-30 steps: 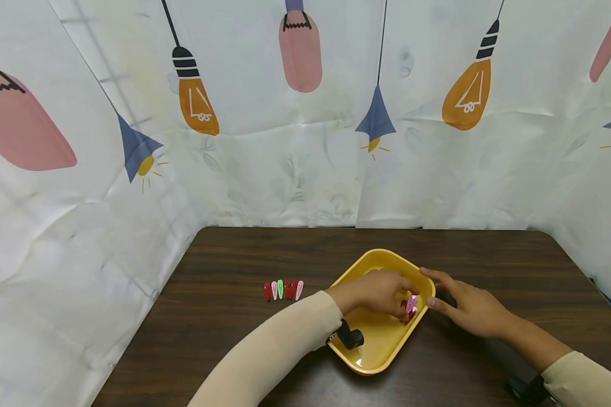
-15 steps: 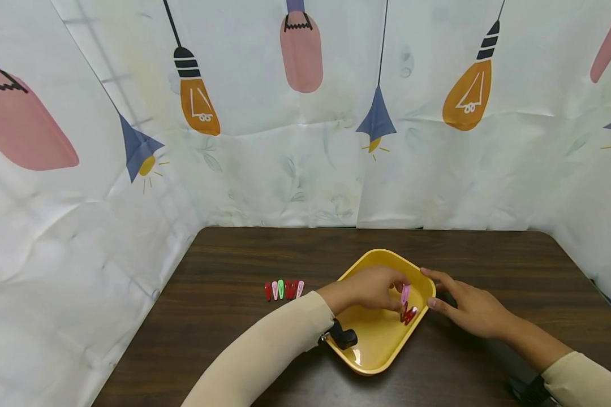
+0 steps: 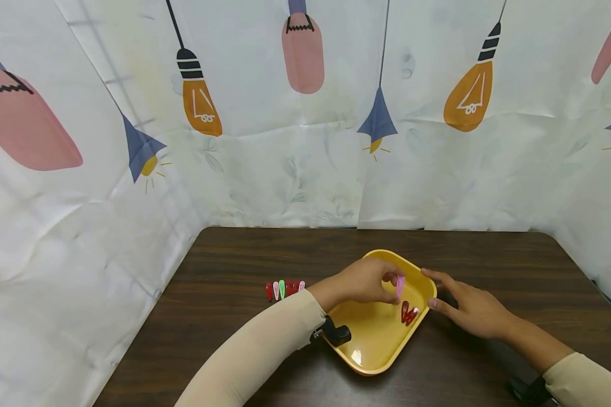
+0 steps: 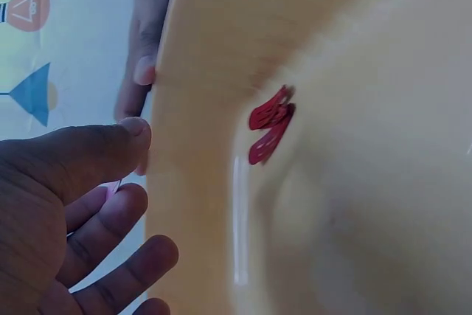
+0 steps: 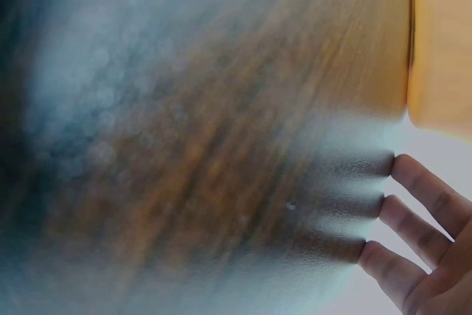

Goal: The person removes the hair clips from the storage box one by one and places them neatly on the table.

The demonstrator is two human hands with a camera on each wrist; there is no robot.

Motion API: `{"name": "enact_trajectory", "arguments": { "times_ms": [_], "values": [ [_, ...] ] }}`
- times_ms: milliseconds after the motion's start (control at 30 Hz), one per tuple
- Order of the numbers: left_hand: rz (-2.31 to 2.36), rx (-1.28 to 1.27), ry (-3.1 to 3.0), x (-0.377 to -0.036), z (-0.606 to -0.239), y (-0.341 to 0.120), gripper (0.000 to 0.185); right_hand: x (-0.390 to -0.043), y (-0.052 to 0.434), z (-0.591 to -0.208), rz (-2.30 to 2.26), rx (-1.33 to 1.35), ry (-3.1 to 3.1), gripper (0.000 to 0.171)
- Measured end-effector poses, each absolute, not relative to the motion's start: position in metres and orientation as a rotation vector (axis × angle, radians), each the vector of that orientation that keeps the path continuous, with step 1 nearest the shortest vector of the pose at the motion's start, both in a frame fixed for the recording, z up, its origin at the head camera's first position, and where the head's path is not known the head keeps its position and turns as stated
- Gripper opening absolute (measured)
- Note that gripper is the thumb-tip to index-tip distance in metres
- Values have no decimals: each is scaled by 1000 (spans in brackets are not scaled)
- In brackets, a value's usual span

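In the head view, my left hand is over the yellow tray and pinches a pink hair clip. From the left wrist, most of that clip is hidden behind the fingers. Red hair clips lie inside the tray by its right wall; the left wrist view shows these red clips close together. My right hand rests at the tray's right rim, fingers extended. In the right wrist view the fingers touch the table beside the tray.
A row of several red, pink and green hair clips lies on the dark wooden table, left of the tray, partly behind the left sleeve. A patterned white cloth hangs behind the table.
My left hand has picked the pink hair clip up from beside the red ones and moved it left and up. The right hand has stayed at the tray's rim.
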State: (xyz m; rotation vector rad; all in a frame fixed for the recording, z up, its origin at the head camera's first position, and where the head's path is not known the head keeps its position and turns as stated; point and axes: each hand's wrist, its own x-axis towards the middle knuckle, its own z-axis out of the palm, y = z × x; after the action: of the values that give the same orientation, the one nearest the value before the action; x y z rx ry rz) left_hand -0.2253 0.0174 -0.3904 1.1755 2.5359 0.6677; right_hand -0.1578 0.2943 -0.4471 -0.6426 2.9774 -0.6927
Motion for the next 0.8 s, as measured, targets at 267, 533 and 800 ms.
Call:
{"name": "enact_trajectory", "arguments": {
  "times_ms": [267,533,800],
  "values": [
    [713,1135,2564,-225,-377,9,53,-158,295,-448,-687,-641,2979,62],
    [736,1121,2574,-225,-370,-3,56,-158,295,-449,-687,-640,2980,63],
    [793,1107,2585,-226,-367,-15,56,-159,295,-449,-688,-656,2983,62]
  ]
}}
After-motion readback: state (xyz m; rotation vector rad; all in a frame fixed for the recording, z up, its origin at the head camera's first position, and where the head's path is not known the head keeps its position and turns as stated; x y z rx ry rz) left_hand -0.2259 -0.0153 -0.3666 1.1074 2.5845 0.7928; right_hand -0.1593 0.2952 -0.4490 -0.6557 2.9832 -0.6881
